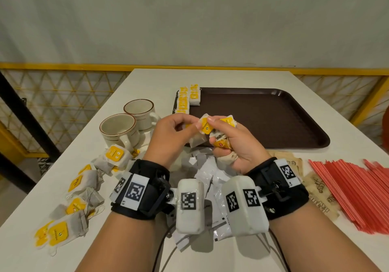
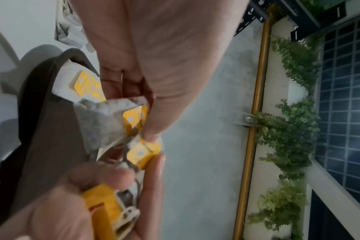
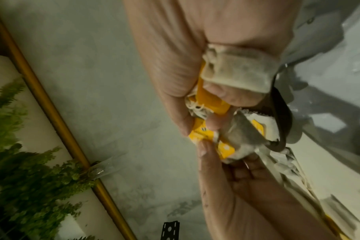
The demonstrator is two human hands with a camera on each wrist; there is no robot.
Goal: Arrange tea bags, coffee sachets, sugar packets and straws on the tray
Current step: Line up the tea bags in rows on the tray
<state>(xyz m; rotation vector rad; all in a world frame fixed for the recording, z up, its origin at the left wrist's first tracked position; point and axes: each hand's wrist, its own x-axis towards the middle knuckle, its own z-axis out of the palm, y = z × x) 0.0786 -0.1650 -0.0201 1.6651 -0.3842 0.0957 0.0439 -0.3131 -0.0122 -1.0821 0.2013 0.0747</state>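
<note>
Both hands hover just in front of the brown tray [image 1: 273,111]. My left hand [image 1: 192,124] pinches one tea bag [image 1: 203,129] by its yellow tag between thumb and fingers; the same tea bag [image 2: 105,123] hangs grey and full in the left wrist view. My right hand [image 1: 220,136] grips a bunch of tea bags [image 1: 223,143], its fingers curled round them [image 3: 236,73]. A short row of tea bags [image 1: 186,100] lies in the tray's far left corner. Red straws [image 1: 353,191], brown sugar packets [image 1: 320,189] and white sachets [image 1: 210,179] lie on the table.
Two cream cups [image 1: 126,130] stand left of the tray. Several loose tea bags [image 1: 80,187] are scattered along the table's left edge. A yellow lattice railing [image 1: 63,90] runs behind the white table [image 1: 231,77].
</note>
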